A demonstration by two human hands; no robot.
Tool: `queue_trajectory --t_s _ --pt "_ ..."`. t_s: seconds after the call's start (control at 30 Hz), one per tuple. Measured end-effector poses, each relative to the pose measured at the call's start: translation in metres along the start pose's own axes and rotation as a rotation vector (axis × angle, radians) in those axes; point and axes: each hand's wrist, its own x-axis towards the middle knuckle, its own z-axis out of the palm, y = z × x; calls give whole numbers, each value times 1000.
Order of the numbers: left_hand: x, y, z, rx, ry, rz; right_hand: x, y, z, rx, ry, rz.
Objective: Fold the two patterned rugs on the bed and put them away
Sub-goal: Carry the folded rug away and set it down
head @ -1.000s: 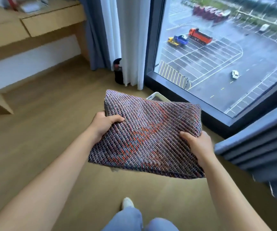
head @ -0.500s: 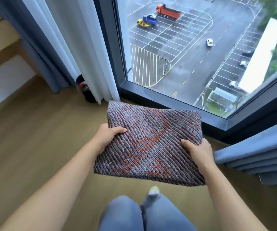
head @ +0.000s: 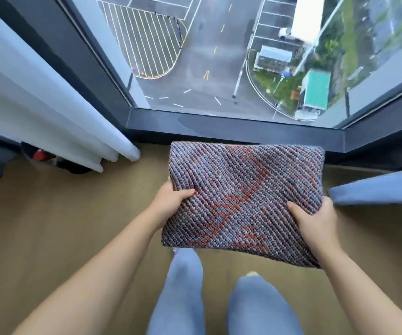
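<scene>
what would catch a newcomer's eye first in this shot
The folded rug, woven in grey-blue and orange, sits mid-frame, held out flat above the wood floor with the left hand gripping its left edge and the right hand its right edge. Right behind it, the big window looks steeply down on a wet road and car park far below. A white curtain hangs at the left.

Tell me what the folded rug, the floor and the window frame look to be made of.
The folded rug looks like woven or knitted yarn, matte: coarse diagonal ribs in grey-blue and orange. The floor is wood or wood-look laminate, low sheen, tan with faint grain; which, I cannot tell. The window frame is probably painted metal: dark grey, smooth, crisp edges.
</scene>
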Motion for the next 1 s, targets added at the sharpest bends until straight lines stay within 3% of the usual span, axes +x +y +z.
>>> queue_trajectory --t_s 0.23,0.4,0.57,0.7,0.83,1.0 --pt "196 -62 -11 240 46 171 118 59 141 -63 132 18" --pt "326 -154 -35 475 183 185 195 134 258 -102 1 4" --pt "384 -230 -52 865 309 120 215 198 339 -264 -83 54" --pt "396 -247 -47 1152 379 193 217 216 356 -359 -63 54" --pt "392 -241 -38 1336 302 170 236 211 344 -527 -194 179" --pt "390 -224 -28 1396 221 63 252 187 334 -703 -396 266"
